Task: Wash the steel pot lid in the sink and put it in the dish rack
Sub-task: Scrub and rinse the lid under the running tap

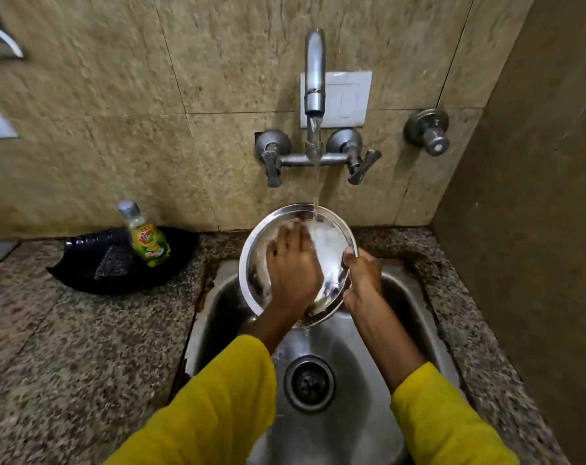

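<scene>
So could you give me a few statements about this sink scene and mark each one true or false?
1. Water runs from the grey metal wall tap onto the round steel pot lid. True.
2. The lid lies flat on the bottom of the steel sink. False: it is held tilted above the basin.
3. The right hand grips the lid's rim. True.
4. The left hand rests on the speckled stone counter. False: it lies against the lid's face.
5. The yellow-green dish soap bottle stands right of the sink. False: it stands to the left, in a black tray.
</scene>
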